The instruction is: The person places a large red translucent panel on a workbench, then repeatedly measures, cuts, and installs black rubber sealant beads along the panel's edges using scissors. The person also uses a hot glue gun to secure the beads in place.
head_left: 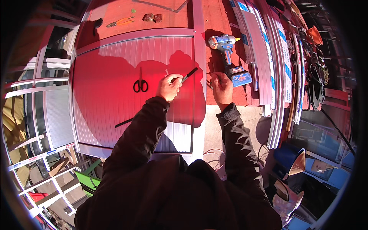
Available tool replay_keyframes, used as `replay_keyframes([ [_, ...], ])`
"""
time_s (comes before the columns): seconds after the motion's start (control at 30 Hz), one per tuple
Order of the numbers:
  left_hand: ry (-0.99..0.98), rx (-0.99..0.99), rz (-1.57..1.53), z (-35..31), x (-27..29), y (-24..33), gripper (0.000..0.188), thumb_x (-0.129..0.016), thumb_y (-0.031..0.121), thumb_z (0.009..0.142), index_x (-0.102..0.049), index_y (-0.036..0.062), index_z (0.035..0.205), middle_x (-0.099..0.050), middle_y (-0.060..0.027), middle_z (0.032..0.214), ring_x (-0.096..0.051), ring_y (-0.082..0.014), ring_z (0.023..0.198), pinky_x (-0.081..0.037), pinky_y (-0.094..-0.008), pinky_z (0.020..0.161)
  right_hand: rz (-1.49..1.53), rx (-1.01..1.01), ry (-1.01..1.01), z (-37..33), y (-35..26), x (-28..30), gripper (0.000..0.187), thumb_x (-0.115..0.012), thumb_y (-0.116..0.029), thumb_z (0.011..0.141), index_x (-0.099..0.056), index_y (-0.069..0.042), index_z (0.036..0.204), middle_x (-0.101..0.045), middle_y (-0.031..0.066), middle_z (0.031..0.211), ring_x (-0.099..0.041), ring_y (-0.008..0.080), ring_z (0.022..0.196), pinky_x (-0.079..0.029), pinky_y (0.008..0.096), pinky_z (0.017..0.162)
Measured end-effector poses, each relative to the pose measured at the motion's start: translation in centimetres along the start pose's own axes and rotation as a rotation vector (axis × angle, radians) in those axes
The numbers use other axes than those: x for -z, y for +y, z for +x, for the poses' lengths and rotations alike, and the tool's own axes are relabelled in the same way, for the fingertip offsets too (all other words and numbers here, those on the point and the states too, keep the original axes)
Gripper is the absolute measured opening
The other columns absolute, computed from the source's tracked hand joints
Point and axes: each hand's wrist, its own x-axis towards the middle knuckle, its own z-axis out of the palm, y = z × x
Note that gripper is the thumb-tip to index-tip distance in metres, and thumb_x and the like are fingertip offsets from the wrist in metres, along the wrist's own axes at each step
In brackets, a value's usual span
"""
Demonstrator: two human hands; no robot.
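Note:
My left hand (170, 87) is closed around a thin black strip (190, 74), which slants up to the right over a ribbed panel (115, 96) set in a pale metal frame. The strip's exact kind does not show. To the right, beyond the frame's right bar, my right hand (222, 87) has its fingers pinched together; what they hold, if anything, is hard to make out. It is close to the blue battery of a cordless drill (225, 46). Black-handled scissors (140, 86) lie on the panel left of my left hand. A second black strip (123, 123) rests there, partly behind my left sleeve.
Orange-handled pliers (119, 22) and small brown blocks (152, 17) sit on the red surface (172, 19) at the far side. Long metal profiles (264, 57) are stacked at the right. Metal frames (40, 86) stand at the left. A boot (286, 197) is at lower right.

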Motion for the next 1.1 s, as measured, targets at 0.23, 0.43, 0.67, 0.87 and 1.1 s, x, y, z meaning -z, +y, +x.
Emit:
replay_keyframes([
  [0.23,0.139,-0.094,0.105,9.8,-1.9,0.4,0.028,-0.059,0.017,0.098,-0.061,0.0078,0.124,-0.061,-0.0002,0.083,-0.054,-0.0074,0.059,-0.048,-0.0244,0.051,-1.104,0.417,-0.198,2.4,5.0,-3.6,0.058,-0.061,-0.042,0.09,-0.054,-0.01,0.139,-0.036,0.0143,0.155,-0.029,0.0375,0.144,-0.033,0.0548,0.11],
  [0.43,0.251,-0.34,0.564,13.7,-2.6,1.9,0.031,-0.065,0.023,0.089,-0.069,0.0073,0.116,-0.073,-0.0094,0.096,-0.071,-0.0206,0.082,-0.056,-0.0329,0.073,-1.246,0.263,-0.238,4.9,4.5,-6.5,0.074,-0.054,-0.053,0.092,-0.039,-0.014,0.153,-0.018,0.0133,0.165,-0.01,0.0415,0.152,-0.022,0.0587,0.117],
  [0.67,0.185,-0.247,0.792,15.7,-3.4,5.3,0.042,-0.062,0.025,0.088,-0.064,0.0165,0.129,-0.07,-0.0134,0.116,-0.067,-0.0325,0.105,-0.054,-0.0422,0.089,-1.225,0.234,-0.244,5.3,3.6,-7.0,0.076,-0.055,-0.054,0.092,-0.039,-0.01,0.152,-0.018,0.0142,0.165,-0.009,0.043,0.151,-0.02,0.0604,0.117],
  [0.87,0.159,-0.339,0.766,17.0,-3.1,5.3,0.048,-0.06,0.022,0.084,-0.062,0.0182,0.132,-0.068,-0.0123,0.12,-0.066,-0.0329,0.105,-0.054,-0.0418,0.091,-1.219,0.197,-0.263,5.4,2.9,-7.2,0.074,-0.056,-0.05,0.091,-0.041,-0.008,0.15,-0.02,0.0157,0.164,-0.01,0.0448,0.151,-0.02,0.0606,0.117],
  [1.1,0.006,-0.262,0.722,17.1,-2.7,7.1,0.046,-0.06,0.018,0.087,-0.062,0.015,0.133,-0.068,-0.0153,0.121,-0.066,-0.0329,0.108,-0.053,-0.0409,0.092,-1.242,0.187,-0.287,5.6,3.0,-7.1,0.072,-0.056,-0.048,0.091,-0.042,-0.006,0.149,-0.021,0.019,0.163,-0.01,0.047,0.15,-0.02,0.0613,0.116],
])
